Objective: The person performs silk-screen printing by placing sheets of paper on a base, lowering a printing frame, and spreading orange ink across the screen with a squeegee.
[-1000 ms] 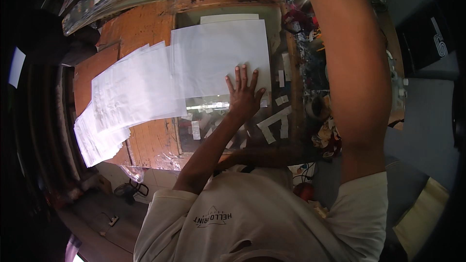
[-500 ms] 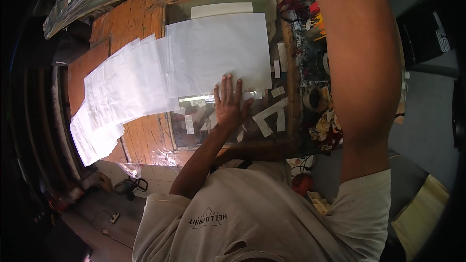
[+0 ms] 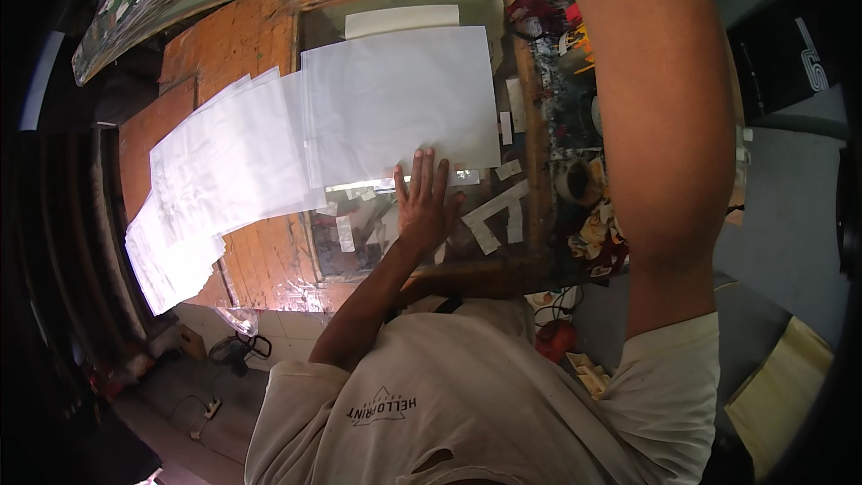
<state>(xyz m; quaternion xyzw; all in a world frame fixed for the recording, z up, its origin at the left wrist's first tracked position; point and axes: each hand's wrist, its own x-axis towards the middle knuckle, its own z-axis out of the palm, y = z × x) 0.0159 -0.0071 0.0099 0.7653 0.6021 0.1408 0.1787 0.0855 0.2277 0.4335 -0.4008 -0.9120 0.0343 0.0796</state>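
My left hand (image 3: 426,205) lies flat, palm down, on a glass panel (image 3: 359,242) set in a wooden frame. Its fingertips touch the near edge of a large white translucent sheet (image 3: 400,99) spread over the glass. The hand holds nothing. My right arm (image 3: 660,108) reaches up along the right side and leaves the picture at the top, so my right hand is out of view. Strips of pale tape (image 3: 498,208) stick to the glass just right of my left hand.
A fanned stack of similar white sheets (image 3: 215,189) lies on the orange-brown wooden top to the left. Paint-stained clutter and a cup (image 3: 575,181) sit along the frame's right side. A yellowish pad (image 3: 781,391) lies at lower right.
My left hand has slid a little toward me, from on the sheet to its near edge, with the fingers drawn closer together. The view has shifted slightly.
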